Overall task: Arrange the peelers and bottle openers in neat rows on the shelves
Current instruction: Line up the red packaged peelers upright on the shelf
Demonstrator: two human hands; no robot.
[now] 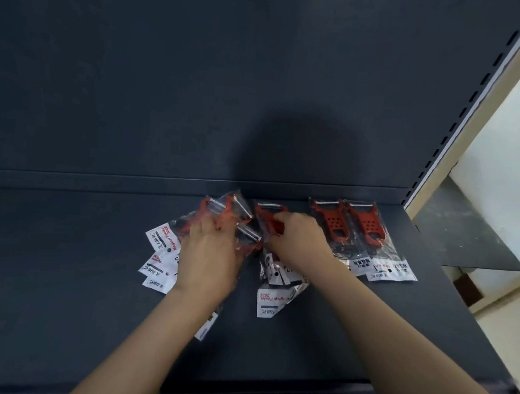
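Fingers of the right hand [298, 242] are pinched on a red peeler [273, 222] in its clear packet, at the middle of the shelf [53, 255] near the back edge. Fingers of the left hand [207, 255] curl down onto a loose heap [164, 241] of packeted peelers just beside it. The heap is fanned and overlapping, not aligned.

Progress is judged early. Only a pair of peelers [366, 230] lies straight, side by side and touching, at the right end of the shelf; the pinched one looks next for that row.

Count — two placed, one under the right hand with possibly a second packet beneath it, and at least four label cards showing in the heap; the exact number there cannot be told. No bottle opener can be made out.

Left to do — the heap, plus any openers out of view.
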